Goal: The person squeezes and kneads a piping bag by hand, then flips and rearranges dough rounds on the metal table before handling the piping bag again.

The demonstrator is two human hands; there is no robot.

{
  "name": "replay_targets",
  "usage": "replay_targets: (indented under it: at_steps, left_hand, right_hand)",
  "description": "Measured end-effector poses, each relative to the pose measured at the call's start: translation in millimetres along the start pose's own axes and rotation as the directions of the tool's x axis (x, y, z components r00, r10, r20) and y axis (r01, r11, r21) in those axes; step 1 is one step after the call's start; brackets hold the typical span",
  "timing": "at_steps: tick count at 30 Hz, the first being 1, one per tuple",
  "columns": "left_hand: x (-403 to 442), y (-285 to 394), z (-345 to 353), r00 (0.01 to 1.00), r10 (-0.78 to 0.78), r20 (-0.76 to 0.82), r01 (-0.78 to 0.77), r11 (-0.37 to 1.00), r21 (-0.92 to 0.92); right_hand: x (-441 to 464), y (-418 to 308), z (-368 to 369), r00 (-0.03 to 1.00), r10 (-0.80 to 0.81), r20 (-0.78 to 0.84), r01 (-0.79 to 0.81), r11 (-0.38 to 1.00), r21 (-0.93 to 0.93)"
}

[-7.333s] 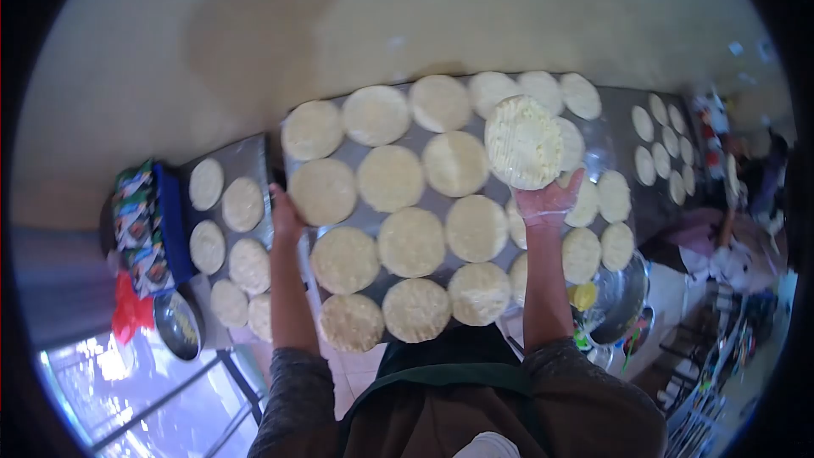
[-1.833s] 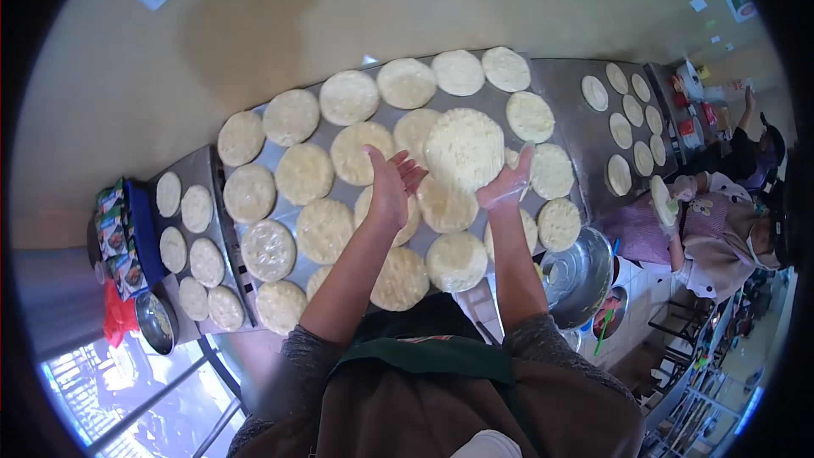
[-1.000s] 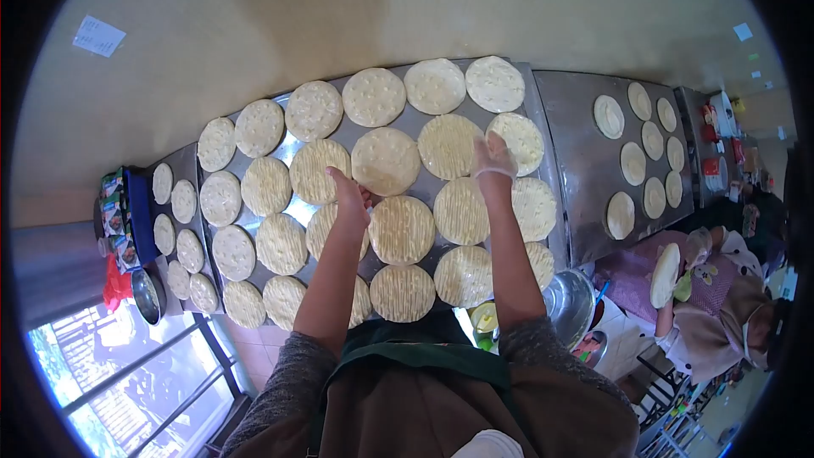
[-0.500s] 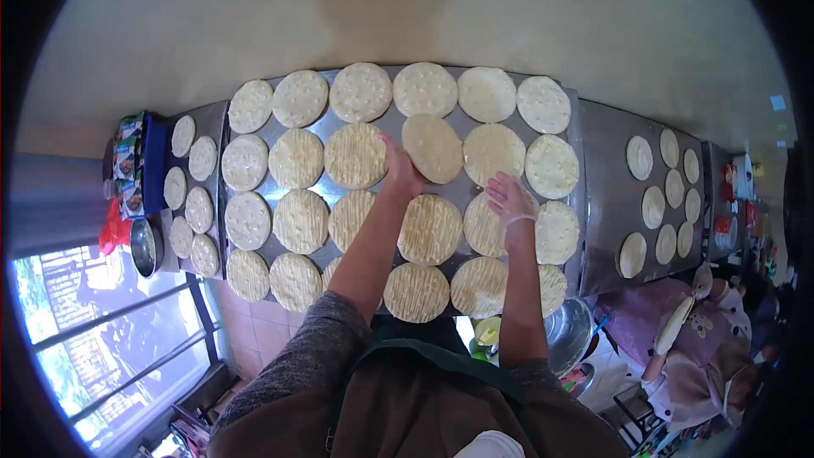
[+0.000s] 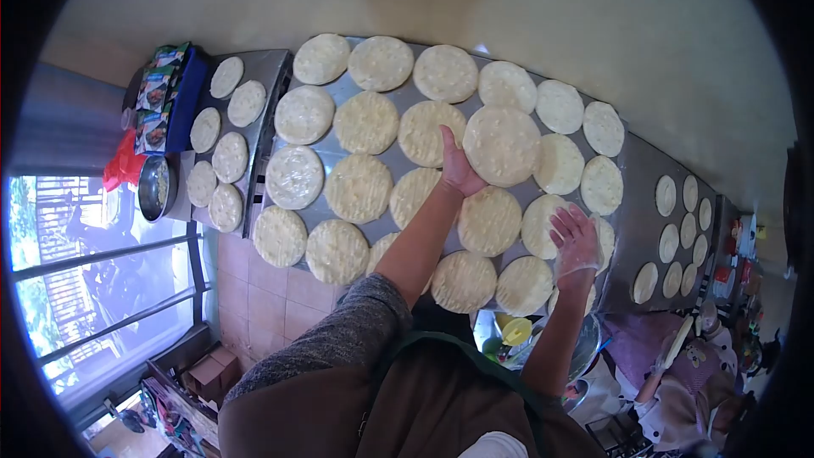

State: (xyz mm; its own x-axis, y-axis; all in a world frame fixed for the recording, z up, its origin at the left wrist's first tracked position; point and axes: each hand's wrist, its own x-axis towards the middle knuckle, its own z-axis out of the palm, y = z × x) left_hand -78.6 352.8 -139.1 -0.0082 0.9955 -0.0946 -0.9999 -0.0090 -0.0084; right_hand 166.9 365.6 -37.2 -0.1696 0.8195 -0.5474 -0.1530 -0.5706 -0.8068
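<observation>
My left hand point(image 5: 460, 171) is at the lower left edge of a round, pale flatbread point(image 5: 502, 146), which looks raised above the others. Its thumb points up and its fingers are hidden beneath the bread. In a clear plastic glove, my right hand point(image 5: 576, 239) is spread out over the near right part of the metal table point(image 5: 332, 142), holding nothing. Rows of similar flatbreads cover this table. Some, like the flatbread point(image 5: 490, 220) below my left hand, have a ridged top; others, like the flatbread point(image 5: 445, 73) in the far row, are bumpy.
More flatbreads lie on a left side table point(image 5: 263, 110) and a right side table point(image 5: 632, 237). A blue crate point(image 5: 181, 110) with packets and a dark pan point(image 5: 157, 188) are at the left. Another person point(image 5: 691, 365) at lower right holds a flatbread. A metal bowl point(image 5: 587, 348) stands nearby.
The view has turned, shifting the table rightward. The flatbread at my left hand was tilted with a smooth face showing; now a bumpy face shows, and it appears larger. My right hand's fingers point more upward.
</observation>
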Motion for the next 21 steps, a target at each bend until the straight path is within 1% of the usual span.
replay_targets:
  at_steps: [1, 3, 4, 6, 8, 10, 11, 12, 13, 14, 17, 18, 19, 20, 21]
  left_hand:
    - [-13, 9, 7, 1.0, 0.005, 0.023, -0.004, 1.0, -0.019]
    - [-58, 37, 23, 0.996, 0.092, 0.009, -0.092, 0.995, 0.04]
    - [-85, 56, 35, 0.991, 0.131, 0.007, -0.131, 0.989, 0.074]
    - [-153, 99, 51, 0.98, 0.19, -0.059, -0.186, 0.98, 0.069]
    - [-226, 143, 66, 0.958, 0.27, -0.1, -0.255, 0.957, 0.142]
    - [-300, 190, 61, 0.941, 0.336, -0.043, -0.327, 0.933, 0.148]
    - [-331, 205, 73, 0.865, 0.467, -0.184, -0.402, 0.864, 0.304]
    - [-366, 222, 68, 0.858, 0.501, -0.116, -0.444, 0.835, 0.325]
    - [-398, 236, 69, 0.825, 0.55, -0.132, -0.483, 0.807, 0.341]
    - [-429, 250, 61, 0.786, 0.598, -0.156, -0.504, 0.766, 0.399]
    - [-505, 272, 51, 0.72, 0.676, -0.157, -0.574, 0.707, 0.414]
    - [-523, 274, 46, 0.707, 0.687, -0.17, -0.58, 0.7, 0.416]
    - [-538, 277, 40, 0.694, 0.697, -0.179, -0.588, 0.693, 0.418]
    - [-552, 279, 34, 0.679, 0.709, -0.189, -0.597, 0.684, 0.42]
    - [-564, 281, 27, 0.675, 0.709, -0.205, -0.596, 0.688, 0.415]
  right_hand:
    - [-10, 8, 11, 1.0, -0.006, -0.023, 0.005, 1.0, -0.013]
    - [-34, 28, 32, 0.997, -0.016, -0.074, 0.013, 0.999, -0.035]
    - [-40, 51, 35, 1.0, -0.005, -0.024, 0.005, 1.0, 0.016]
    - [-64, 96, 70, 0.994, 0.09, 0.06, -0.091, 0.996, 0.013]
    - [-89, 137, 132, 0.951, 0.279, 0.132, -0.259, 0.954, -0.154]
    - [-113, 166, 198, 0.905, 0.232, 0.357, -0.1, 0.932, -0.349]
    - [-95, 193, 220, 0.817, -0.003, 0.577, 0.381, 0.753, -0.536]
    - [-75, 217, 245, 0.593, -0.112, 0.797, 0.769, 0.371, -0.52]
    - [-77, 222, 280, 0.628, -0.181, 0.757, 0.732, 0.466, -0.497]
    - [-87, 230, 306, 0.67, -0.236, 0.704, 0.686, 0.559, -0.465]
    - [-103, 270, 330, 0.686, -0.011, 0.727, 0.655, 0.444, -0.611]
    - [-127, 289, 323, 0.749, 0.197, 0.632, 0.4, 0.627, -0.669]
    - [-151, 307, 316, 0.77, 0.406, 0.493, 0.054, 0.728, -0.684]
    - [-175, 325, 308, 0.744, 0.579, 0.332, -0.264, 0.712, -0.651]
    - [-197, 340, 308, 0.75, 0.607, 0.263, -0.407, 0.737, -0.54]
